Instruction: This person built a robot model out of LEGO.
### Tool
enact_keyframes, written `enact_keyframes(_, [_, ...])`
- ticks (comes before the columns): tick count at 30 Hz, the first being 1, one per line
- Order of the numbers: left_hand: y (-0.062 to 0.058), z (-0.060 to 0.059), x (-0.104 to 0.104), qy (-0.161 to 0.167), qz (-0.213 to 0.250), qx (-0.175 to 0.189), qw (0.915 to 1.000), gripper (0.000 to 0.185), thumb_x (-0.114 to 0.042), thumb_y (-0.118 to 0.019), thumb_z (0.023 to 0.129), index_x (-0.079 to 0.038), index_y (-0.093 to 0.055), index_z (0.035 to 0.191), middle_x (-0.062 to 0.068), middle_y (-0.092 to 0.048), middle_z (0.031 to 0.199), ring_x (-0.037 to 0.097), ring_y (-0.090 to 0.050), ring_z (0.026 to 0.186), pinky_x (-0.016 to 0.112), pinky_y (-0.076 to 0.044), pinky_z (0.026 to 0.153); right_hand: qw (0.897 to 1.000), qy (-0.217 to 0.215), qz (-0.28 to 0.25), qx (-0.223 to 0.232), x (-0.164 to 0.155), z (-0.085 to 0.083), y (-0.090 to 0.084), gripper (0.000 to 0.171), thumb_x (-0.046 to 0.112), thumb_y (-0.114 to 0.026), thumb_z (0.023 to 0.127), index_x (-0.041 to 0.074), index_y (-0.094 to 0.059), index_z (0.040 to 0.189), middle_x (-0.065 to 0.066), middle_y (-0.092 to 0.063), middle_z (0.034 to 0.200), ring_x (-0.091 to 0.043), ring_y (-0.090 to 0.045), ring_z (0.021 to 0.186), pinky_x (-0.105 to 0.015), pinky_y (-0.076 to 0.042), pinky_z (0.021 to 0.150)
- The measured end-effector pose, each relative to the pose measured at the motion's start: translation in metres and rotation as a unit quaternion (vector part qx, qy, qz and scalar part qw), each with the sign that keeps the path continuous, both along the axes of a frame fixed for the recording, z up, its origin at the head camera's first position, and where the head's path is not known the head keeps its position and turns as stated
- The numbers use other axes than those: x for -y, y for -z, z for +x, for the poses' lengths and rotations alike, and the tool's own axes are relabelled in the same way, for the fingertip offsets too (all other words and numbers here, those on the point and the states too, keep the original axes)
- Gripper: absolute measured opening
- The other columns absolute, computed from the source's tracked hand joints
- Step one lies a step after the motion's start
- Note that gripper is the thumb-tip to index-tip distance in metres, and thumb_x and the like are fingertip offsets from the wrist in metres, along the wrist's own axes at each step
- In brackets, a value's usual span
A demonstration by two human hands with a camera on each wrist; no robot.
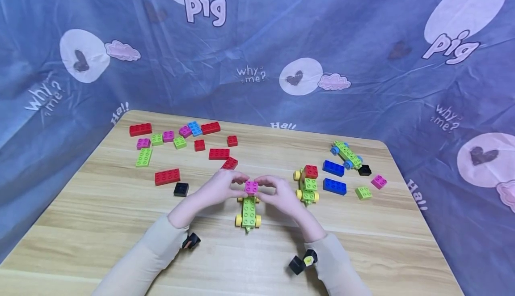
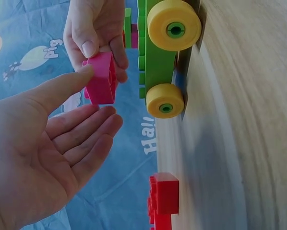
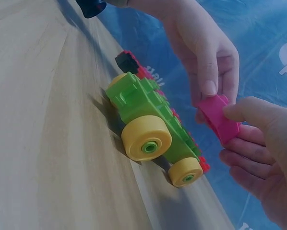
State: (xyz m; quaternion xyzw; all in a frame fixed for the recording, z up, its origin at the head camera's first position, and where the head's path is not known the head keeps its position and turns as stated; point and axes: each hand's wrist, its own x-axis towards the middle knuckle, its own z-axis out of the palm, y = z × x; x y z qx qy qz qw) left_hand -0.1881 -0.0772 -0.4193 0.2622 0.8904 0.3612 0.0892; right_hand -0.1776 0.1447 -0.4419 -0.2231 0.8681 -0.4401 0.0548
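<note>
Currently, left hand (image 1: 220,187) and right hand (image 1: 282,195) both pinch the pink brick (image 1: 251,188) above the green wheeled base (image 1: 249,213), apart from it; expect light, rigid, smooth, hardly fragile plastic; grasp by opposite side walls.

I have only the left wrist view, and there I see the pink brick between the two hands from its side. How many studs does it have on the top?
Observer: Four, in two rows of two. The head view shows the top face of the pink brick.
Operator: I understand. And which brick lies on the table nearest to the left hand, on its left side? This place is outside my picture.
Observer: A black brick; in the head view it lies by itself, in front of a long red brick.
</note>
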Motion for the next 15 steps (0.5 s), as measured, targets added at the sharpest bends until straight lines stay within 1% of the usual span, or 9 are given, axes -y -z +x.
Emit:
enact_keyframes(3, [-0.0015,-0.0008,0.0021,-0.010,-0.005,0.001,0.9999,0.046,-0.023,-0.076,0.085,-0.003,-0.064,0.125,0.012,-0.069,0.120,0.024,-0.066,0.108,0.039,-0.054,0.095,1.000,0.013,-0.003,0.000,-0.0007,-0.0009,0.0002,0.039,0.018,-0.074,0.085,0.004,-0.065,0.121,-0.011,-0.070,0.118,-0.029,-0.064,0.113,-0.049,-0.049,0.101])
enact_keyframes(6, [-0.0034,-0.0010,0.0042,-0.012,-0.008,0.004,0.9999,0.046,-0.025,-0.075,0.086,-0.003,-0.064,0.125,0.011,-0.069,0.120,0.024,-0.066,0.109,0.040,-0.053,0.096,1.000,0.019,-0.002,0.003,-0.0010,-0.0016,0.0006,0.039,0.018,-0.074,0.085,0.005,-0.065,0.121,-0.011,-0.070,0.118,-0.029,-0.064,0.113,-0.048,-0.049,0.101])
enact_keyframes(15, [-0.0027,-0.0019,0.0054,0.010,-0.012,0.005,0.9999,0.041,-0.028,-0.073,0.088,-0.006,-0.068,0.121,0.007,-0.072,0.115,0.022,-0.067,0.107,0.040,-0.053,0.095,1.000,-0.002,0.005,0.012,0.0000,-0.0011,0.0000,0.038,0.021,-0.074,0.086,0.006,-0.066,0.120,-0.010,-0.069,0.118,-0.030,-0.064,0.113,-0.049,-0.049,0.101])
